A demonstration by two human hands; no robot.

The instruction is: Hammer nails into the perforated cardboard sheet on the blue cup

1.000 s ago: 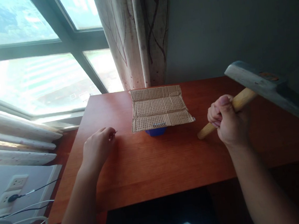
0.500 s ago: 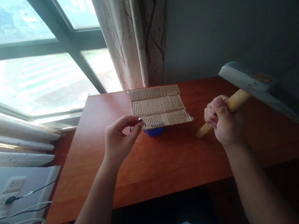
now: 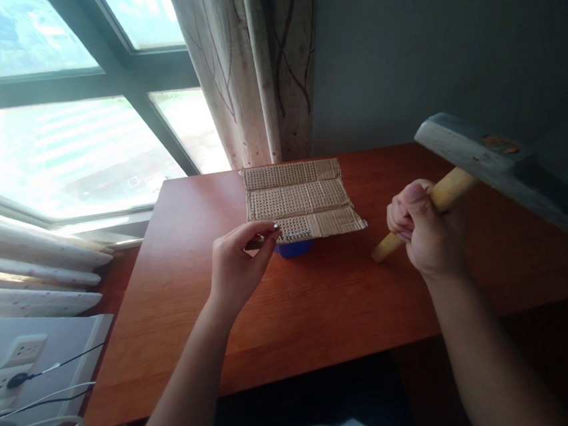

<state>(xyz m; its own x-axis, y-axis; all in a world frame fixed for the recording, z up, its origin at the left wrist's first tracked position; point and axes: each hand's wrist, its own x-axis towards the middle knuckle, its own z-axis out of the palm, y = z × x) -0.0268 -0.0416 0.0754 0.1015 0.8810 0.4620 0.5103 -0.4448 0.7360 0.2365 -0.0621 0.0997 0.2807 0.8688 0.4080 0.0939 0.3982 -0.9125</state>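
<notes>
The left hand point(image 3: 239, 264) pinches a nail point(image 3: 276, 227) at the cardboard's point(image 3: 298, 201) near edge. Right of the cardboard, the right hand point(image 3: 424, 233) grips a raised hammer point(image 3: 500, 165).

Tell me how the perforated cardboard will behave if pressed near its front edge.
The cardboard is creased and full of holes, so it probably flexes easily. Its front rests on a small blue object, so it may tip or slide.
</notes>
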